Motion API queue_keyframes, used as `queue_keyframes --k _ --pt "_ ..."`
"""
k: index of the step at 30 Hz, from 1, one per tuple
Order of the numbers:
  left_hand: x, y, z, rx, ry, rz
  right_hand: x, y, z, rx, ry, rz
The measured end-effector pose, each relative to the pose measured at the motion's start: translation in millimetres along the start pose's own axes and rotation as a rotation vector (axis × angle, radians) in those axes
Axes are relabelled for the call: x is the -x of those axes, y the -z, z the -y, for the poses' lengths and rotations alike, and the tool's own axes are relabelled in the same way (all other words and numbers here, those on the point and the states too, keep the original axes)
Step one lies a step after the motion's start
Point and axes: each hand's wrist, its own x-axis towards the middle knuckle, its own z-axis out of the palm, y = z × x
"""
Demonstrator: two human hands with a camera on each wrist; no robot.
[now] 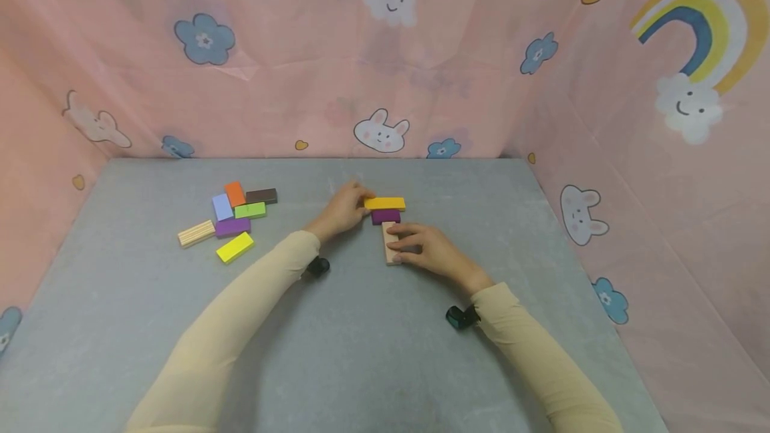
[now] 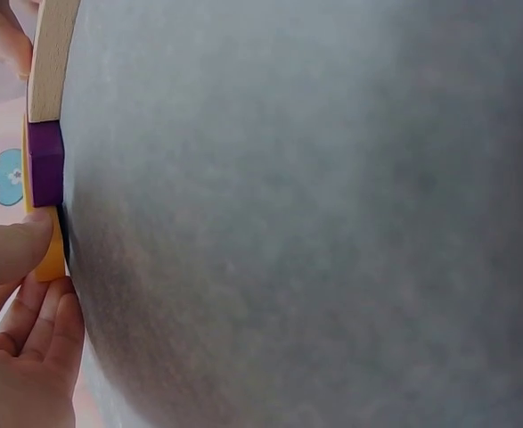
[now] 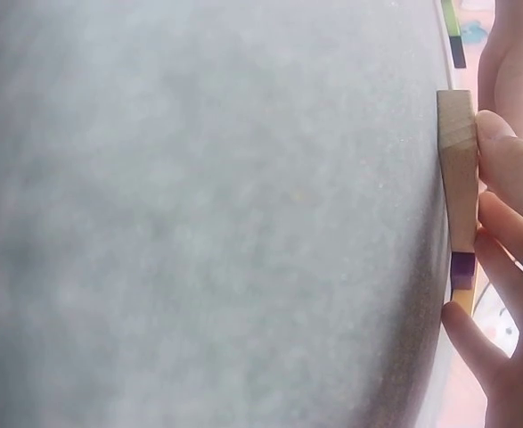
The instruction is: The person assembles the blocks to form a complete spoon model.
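A yellow-orange block (image 1: 385, 204) lies crosswise on the grey table, with a purple block (image 1: 386, 216) against its near side. From the purple block a plain wooden block (image 1: 390, 252) extends toward me. My left hand (image 1: 344, 209) pinches the left end of the yellow-orange block; the left wrist view shows the thumb on it and the other fingers just beyond. My right hand (image 1: 433, 250) rests its extended fingertips and thumb on the plain wooden block. In the right wrist view the thumb touches that block's top (image 3: 457, 169), near its closer end.
At the left lies a loose group of blocks: orange (image 1: 235, 194), dark brown (image 1: 261, 196), light blue (image 1: 222, 207), green (image 1: 250, 210), purple (image 1: 232, 228), yellow (image 1: 235, 248) and a ridged wooden one (image 1: 196, 234). A patterned pink cloth (image 1: 271, 99) hangs behind the table and at both sides.
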Motion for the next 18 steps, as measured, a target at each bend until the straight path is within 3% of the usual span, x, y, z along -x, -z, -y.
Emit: queue_keyframes --k 18 --pt "0.5 -3.3 3.5 -0.027 -0.024 -0.004 0.2 -1.2 -1.3 0.01 0.007 -0.008"
